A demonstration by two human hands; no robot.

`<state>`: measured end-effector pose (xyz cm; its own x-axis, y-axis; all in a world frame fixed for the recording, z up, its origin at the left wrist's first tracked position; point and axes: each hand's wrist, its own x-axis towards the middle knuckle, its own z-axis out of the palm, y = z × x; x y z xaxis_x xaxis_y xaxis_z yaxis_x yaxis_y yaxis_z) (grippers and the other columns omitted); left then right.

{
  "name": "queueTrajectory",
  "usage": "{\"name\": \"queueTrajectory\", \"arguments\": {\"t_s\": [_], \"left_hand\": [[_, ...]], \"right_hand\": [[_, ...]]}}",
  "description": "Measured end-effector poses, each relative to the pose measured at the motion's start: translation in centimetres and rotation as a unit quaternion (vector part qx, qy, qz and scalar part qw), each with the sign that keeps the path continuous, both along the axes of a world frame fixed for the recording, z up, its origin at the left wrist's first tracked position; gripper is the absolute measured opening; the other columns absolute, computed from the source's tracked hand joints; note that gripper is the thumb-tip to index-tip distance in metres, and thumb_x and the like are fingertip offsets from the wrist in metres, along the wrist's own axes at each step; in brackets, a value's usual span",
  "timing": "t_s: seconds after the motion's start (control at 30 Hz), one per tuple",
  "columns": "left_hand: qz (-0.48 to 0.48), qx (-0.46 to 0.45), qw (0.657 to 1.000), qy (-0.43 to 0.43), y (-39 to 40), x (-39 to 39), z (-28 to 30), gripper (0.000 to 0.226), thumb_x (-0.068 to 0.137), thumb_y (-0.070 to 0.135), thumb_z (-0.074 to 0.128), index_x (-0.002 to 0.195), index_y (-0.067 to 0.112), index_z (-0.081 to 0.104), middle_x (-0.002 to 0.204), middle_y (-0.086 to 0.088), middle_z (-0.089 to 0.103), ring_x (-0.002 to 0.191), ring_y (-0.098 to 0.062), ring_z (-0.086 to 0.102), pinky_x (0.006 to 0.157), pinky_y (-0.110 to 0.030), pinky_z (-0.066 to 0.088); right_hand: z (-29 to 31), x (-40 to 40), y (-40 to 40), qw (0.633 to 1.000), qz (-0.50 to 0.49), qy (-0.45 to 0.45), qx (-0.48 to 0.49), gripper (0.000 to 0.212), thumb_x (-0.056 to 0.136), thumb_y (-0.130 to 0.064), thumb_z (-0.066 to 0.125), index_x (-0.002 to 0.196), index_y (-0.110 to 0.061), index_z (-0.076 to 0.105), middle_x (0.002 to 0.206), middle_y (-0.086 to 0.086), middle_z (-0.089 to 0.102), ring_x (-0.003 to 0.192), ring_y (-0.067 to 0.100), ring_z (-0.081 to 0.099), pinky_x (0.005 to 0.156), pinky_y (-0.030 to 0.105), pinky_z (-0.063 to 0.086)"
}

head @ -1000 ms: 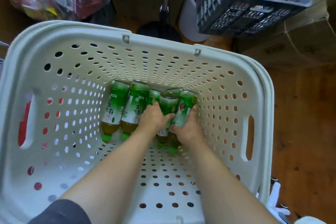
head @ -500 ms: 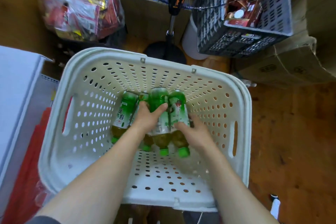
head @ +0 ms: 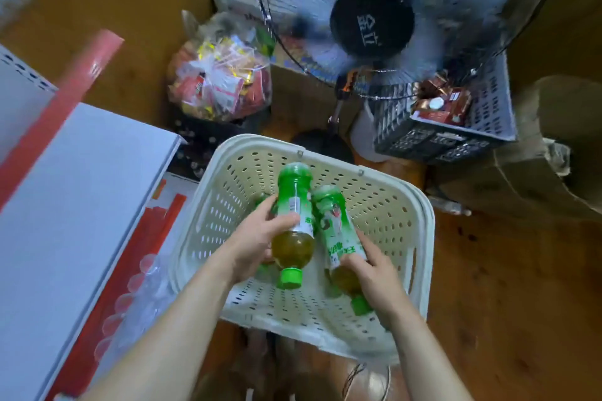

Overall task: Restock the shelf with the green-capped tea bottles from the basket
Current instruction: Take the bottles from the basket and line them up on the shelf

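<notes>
A small shop's stock area: a white metal shelf with red price strips, a clear bag of packaged snacks, a grey crate of goods, cardboard boxes and a standing fan.

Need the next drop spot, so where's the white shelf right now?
In the head view the shelf sits at the left, right beside the basket, near the left hand.

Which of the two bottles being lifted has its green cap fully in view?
The tea bottle in the left hand: its green cap faces the camera unobstructed. The other bottle, held in the right hand, has its cap partly hidden behind that hand.
</notes>
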<state>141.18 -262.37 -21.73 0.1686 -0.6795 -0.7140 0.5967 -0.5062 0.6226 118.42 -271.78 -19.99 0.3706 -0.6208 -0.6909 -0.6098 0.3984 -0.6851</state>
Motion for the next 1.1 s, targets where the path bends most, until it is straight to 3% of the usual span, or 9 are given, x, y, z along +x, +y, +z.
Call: {"name": "queueTrajectory", "arguments": {"t_s": [0.1,0.23,0.33,0.47,0.6,0.7,0.83,0.97,1.1], "left_hand": [[0.057,-0.014,0.997,-0.044,1.0,0.4,3.0,0.045,0.096,0.023,0.08,0.127,0.051,0.062,0.116,0.007,0.08,0.109,-0.026,0.079,0.097,-0.057,0.061],[0.08,0.001,0.974,-0.214,2.8,1.0,6.3,0.068,0.086,0.049,0.086,0.146,0.037,0.055,0.143,0.006,0.063,0.13,-0.011,0.062,0.101,-0.029,0.052],[0.14,0.02,0.959,-0.247,4.5,1.9,8.9,0.078,0.079,0.047,0.091,0.146,0.026,0.057,0.143,0.006,0.062,0.13,-0.01,0.062,0.102,-0.033,0.055],[0.171,-0.011,0.956,-0.237,6.5,2.5,13.3,0.048,0.094,0.021,0.081,0.137,0.019,0.059,0.127,-0.006,0.074,0.099,-0.02,0.079,0.071,-0.033,0.063],[0.163,-0.017,0.943,-0.29,9.3,2.8,17.3,0.047,0.084,0.033,0.086,0.127,0.035,0.066,0.119,0.003,0.077,0.095,-0.011,0.079,0.079,-0.035,0.066],[0.12,0.037,0.885,-0.449,12.1,3.5,20.8,0.062,0.076,0.037,0.093,0.13,0.048,0.064,0.125,0.018,0.069,0.1,0.002,0.07,0.078,-0.01,0.053],[0.096,0.077,0.798,-0.59,16.0,4.7,25.5,0.077,0.074,0.04,0.096,0.14,0.042,0.056,0.134,0.017,0.059,0.12,-0.007,0.059,0.097,-0.029,0.045],[0.041,0.085,0.718,-0.69,20.4,6.1,30.2,0.066,0.076,0.049,0.094,0.133,0.035,0.064,0.124,0.019,0.061,0.106,-0.008,0.063,0.081,-0.018,0.049],[-0.01,0.103,0.69,-0.716,25.0,8.7,35.2,0.058,0.082,0.066,0.08,0.129,0.034,0.067,0.118,0.022,0.064,0.101,-0.006,0.065,0.082,-0.029,0.056]], "right_hand": [[2.6,0.4,0.0,0.999,0.017,-0.003,-0.028,0.056,0.086,-0.042,0.078,0.136,-0.059,0.056,0.116,-0.015,0.08,0.096,0.01,0.079,0.087,0.045,0.068],[6.0,1.6,-0.7,0.995,0.056,-0.036,-0.073,0.055,0.08,-0.05,0.082,0.129,-0.052,0.056,0.133,-0.019,0.066,0.118,0.003,0.067,0.104,0.045,0.059],[8.5,2.4,-1.6,0.989,0.087,-0.061,-0.106,0.042,0.09,-0.033,0.086,0.118,-0.053,0.062,0.119,-0.03,0.068,0.109,-0.008,0.064,0.096,0.034,0.056],[11.2,4.4,-1.5,0.984,0.092,-0.115,-0.104,0.051,0.083,-0.041,0.091,0.13,-0.048,0.071,0.126,-0.018,0.073,0.109,0.005,0.074,0.079,0.022,0.06],[12.7,6.0,-1.2,0.973,0.128,-0.146,-0.125,0.073,0.063,-0.065,0.087,0.133,-0.049,0.074,0.134,-0.014,0.074,0.117,0.007,0.073,0.098,0.033,0.06],[13.9,6.8,-0.9,0.966,0.15,-0.162,-0.137,0.071,0.061,-0.061,0.089,0.129,-0.048,0.074,0.129,-0.01,0.076,0.116,0.012,0.074,0.091,0.029,0.062],[16.7,8.5,-0.3,0.95,0.193,-0.162,-0.185,0.049,0.076,-0.036,0.098,0.12,-0.044,0.078,0.113,-0.014,0.081,0.101,0.012,0.079,0.1,0.044,0.064],[20.8,10.7,1.5,0.929,0.231,-0.191,-0.218,0.047,0.08,-0.02,0.098,0.121,-0.036,0.079,0.098,0.0,0.081,0.087,0.019,0.082,0.087,0.041,0.068],[25.5,12.8,3.0,0.894,0.293,-0.213,-0.264,0.053,0.069,-0.037,0.099,0.118,-0.041,0.081,0.092,0.001,0.08,0.084,0.024,0.081,0.089,0.046,0.068]]}}
